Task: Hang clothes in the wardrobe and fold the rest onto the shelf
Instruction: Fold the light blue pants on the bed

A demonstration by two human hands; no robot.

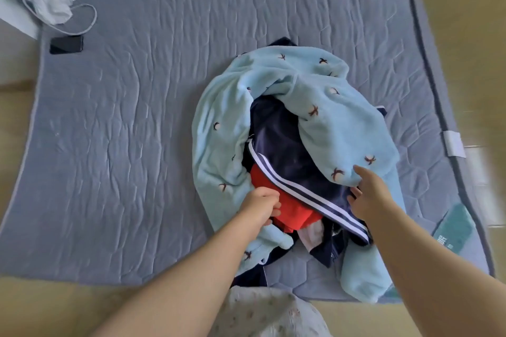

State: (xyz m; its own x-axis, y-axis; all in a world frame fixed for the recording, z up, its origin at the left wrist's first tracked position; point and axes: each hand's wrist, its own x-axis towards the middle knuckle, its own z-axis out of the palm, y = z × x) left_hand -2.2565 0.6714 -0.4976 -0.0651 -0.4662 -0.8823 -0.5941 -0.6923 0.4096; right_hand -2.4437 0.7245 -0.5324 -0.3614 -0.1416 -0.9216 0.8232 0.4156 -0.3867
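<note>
Four garments at least, in one heap on the grey quilted mattress pad (123, 131), near its front edge; no wardrobe, hanger or shelf in view. Outer item: pale blue fleece (328, 123), embroidered with small dark motifs, lying round the rest like a wrapper. Contents of that wrapper: navy garment (287, 153) with a white-striped band, uppermost; red garment (290, 213) beneath the band; a pale pink-white piece (312, 235) lower down, mostly hidden. No basket, bag or bin shown. Left hand (260, 205): fingers curled, gripping the red garment at its left edge, where it meets the fleece. Right hand (369, 197): fingers spread and fairly straight, forefinger on the fleece hem, the others against the navy band; nothing plainly gripped. Step in hand, by judgement: sorting the heap, one item to be drawn out. Handling note: hold the fleece back with the right hand while the left draws the red piece sideways from under the striped band, slowly, so the navy garment is not dragged along; lay it flat on bare pad before deciding hang or fold. Also present, far left corner: dark phone (65, 44), white cable (87, 19), crumpled white material (52, 5).
</note>
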